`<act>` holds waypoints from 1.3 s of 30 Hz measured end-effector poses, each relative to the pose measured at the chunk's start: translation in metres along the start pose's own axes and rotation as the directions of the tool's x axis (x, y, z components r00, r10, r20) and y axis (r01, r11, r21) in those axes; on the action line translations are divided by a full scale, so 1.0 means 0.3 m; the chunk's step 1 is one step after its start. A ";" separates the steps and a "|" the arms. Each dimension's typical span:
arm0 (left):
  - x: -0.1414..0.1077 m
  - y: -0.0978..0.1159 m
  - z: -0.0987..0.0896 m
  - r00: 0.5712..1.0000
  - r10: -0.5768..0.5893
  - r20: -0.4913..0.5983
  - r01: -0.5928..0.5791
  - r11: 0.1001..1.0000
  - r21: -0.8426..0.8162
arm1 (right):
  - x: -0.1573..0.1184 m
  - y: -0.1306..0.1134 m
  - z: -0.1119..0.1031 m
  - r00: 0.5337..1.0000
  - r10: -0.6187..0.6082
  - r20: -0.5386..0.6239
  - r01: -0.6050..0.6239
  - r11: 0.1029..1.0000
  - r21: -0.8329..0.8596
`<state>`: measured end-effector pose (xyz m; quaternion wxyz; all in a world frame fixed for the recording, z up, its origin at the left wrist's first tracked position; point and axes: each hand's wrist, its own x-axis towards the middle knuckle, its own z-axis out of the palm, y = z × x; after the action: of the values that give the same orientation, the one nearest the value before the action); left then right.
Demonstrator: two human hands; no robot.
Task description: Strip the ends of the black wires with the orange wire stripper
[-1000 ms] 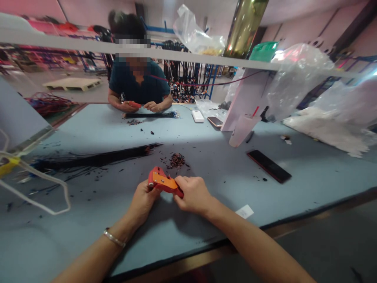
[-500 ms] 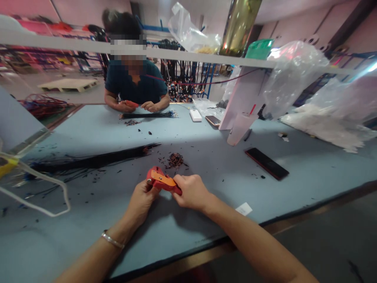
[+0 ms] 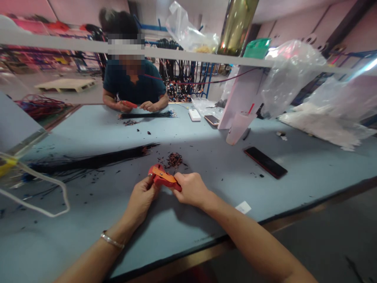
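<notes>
My right hand is wrapped round the handles of a red and orange wire stripper, held above the blue-grey table. My left hand is closed in a pinch at the stripper's head end, on its near left side. Whatever lies between the left fingertips is hidden. Just beyond the tool is a small heap of dark and reddish offcuts. To the left stretches a long bundle of black wires, its stripped-looking tips pointing toward the heap.
Across the table a co-worker holds a red tool near another black wire bundle. A phone, a plastic cup with a straw and a white label lie to the right. A white wire frame juts in from the left.
The stripper has turned slightly in my right hand's grip, and its head sits a little higher. My left hand stays pinched beside it. The whole view has shifted slightly.
</notes>
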<state>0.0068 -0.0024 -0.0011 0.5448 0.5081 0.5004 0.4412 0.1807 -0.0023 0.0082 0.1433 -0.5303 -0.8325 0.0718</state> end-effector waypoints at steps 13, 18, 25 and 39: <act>0.033 0.007 -0.061 0.963 0.135 -0.235 -0.086 0.975 0.206 | -0.004 0.069 -0.036 0.941 0.070 0.330 -0.292 -0.322 0.901; 0.031 0.012 -0.058 0.965 0.127 -0.230 -0.081 0.977 0.199 | -0.010 0.101 -0.035 0.908 0.137 0.397 -0.248 -0.589 0.769; 0.038 -0.003 -0.062 0.970 0.085 -0.229 -0.056 0.990 0.126 | -0.028 0.120 -0.085 0.983 0.171 0.061 0.057 -0.608 0.792; 0.036 0.018 -0.067 0.981 0.010 -0.196 -0.009 1.000 0.004 | -0.060 0.095 -0.063 0.989 0.069 -0.134 0.127 0.102 0.987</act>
<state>-0.0117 0.0112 0.0034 0.4900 0.4654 0.5500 0.4908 0.2182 -0.0071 0.0156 0.5234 -0.2848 -0.5667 0.5691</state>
